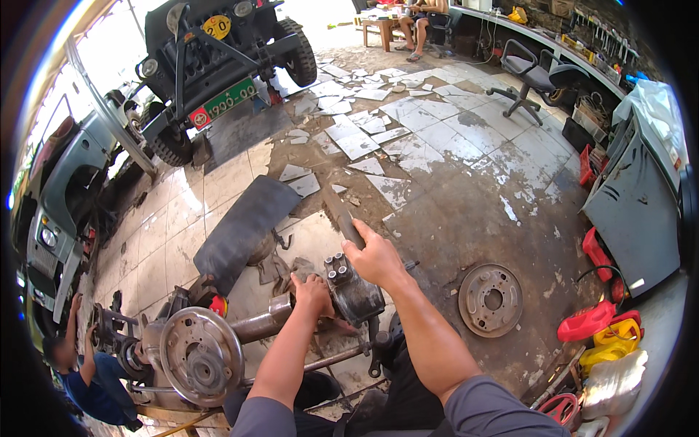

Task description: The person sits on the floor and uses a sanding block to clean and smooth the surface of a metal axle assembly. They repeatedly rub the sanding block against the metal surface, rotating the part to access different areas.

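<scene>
A vehicle axle (pixel 260 326) lies across in front of me, with a round metal brake plate (pixel 171 349) at its left part. On its right end is a dark rounded steering knuckle housing (pixel 357 295) with several bolt heads on top. My left hand (pixel 313 297) is closed over the axle beside this housing; some of its fingers are hidden. My right hand (pixel 375 256), above the housing, is closed round one end of a long flat grey-brown metal bar (pixel 338 213), which points away from me. A tie rod (pixel 320 363) runs along the near side.
Another round brake plate (pixel 502 325) lies on the floor at right. A black curved fender (pixel 247 218) lies beyond the axle. Broken tiles (pixel 357 144) litter the floor. Red and yellow jugs (pixel 588 320) stand right. A person (pixel 98 382) crouches at the axle's left end; jeeps (pixel 218 65) stand beyond.
</scene>
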A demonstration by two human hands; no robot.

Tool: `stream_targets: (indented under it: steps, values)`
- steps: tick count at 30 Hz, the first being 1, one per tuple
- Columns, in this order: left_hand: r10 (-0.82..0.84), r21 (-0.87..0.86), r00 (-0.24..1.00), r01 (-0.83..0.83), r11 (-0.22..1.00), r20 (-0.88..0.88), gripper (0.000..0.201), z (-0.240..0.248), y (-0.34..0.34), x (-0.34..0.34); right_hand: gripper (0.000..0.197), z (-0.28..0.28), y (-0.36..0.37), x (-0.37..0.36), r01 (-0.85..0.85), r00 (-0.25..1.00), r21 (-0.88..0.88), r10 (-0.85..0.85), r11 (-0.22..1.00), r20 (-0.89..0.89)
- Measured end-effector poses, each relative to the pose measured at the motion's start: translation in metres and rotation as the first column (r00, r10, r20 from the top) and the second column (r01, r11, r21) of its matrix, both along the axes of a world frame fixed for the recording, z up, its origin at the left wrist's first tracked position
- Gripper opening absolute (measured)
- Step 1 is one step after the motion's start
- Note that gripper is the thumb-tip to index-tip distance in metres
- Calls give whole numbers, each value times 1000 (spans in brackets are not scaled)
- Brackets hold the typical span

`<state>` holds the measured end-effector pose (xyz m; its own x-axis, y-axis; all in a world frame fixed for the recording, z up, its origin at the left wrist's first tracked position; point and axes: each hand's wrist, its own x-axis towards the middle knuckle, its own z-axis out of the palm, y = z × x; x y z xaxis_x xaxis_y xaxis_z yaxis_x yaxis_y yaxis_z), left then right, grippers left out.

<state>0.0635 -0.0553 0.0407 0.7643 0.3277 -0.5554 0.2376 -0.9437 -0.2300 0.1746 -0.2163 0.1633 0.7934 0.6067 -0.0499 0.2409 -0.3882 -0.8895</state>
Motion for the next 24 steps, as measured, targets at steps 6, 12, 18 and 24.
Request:
stream_targets:
  steps: [6,12,18,24]
  values:
    - [-105,-160,994,109,981,35,113,18,15,-7,67,-3,-8,9,31,999,28,-32,999,8]
    - [-53,-300,993,20,954,-103,111,27,27,11,66,3,-13,16,56,994,-11,-57,998,-91]
    - [-98,-247,987,65,967,-123,118,23,21,14,68,-3,-8,14,44,999,-2,-44,999,-26]
    - [-161,-212,986,167,963,44,129,35,14,-16,68,-5,-6,13,42,999,-12,-42,999,-13]
